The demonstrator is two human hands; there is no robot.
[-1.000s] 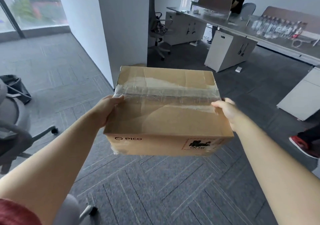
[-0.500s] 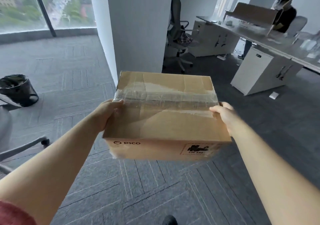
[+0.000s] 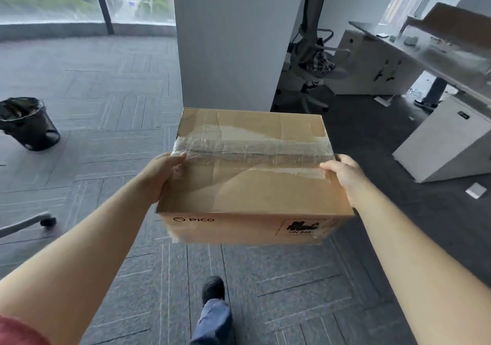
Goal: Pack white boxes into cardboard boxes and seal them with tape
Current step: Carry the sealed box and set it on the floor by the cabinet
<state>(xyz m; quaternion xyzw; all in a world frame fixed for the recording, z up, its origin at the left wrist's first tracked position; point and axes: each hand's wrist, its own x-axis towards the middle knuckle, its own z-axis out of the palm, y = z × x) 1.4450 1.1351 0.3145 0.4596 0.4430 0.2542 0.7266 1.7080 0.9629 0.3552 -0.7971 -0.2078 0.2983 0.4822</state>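
A closed cardboard box [image 3: 252, 174] is held up in the air over the grey carpet [image 3: 106, 100], between both hands. The left hand [image 3: 159, 177] grasps its left end, thumb on the top edge; the right hand [image 3: 345, 177] grasps the right end the same way. Clear tape [image 3: 252, 148] runs across the top seam (wrinkled, with torn patches beside it). A black mesh bin [image 3: 29, 124] stands far left, and an office chair [image 3: 313, 49] far right, beyond a white pillar [image 3: 233, 38].

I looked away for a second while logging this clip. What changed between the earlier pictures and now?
The person walked forward carrying the taped cardboard box; a shoe now steps into view. The left hand and right hand kept holding its two ends, with nothing let go.
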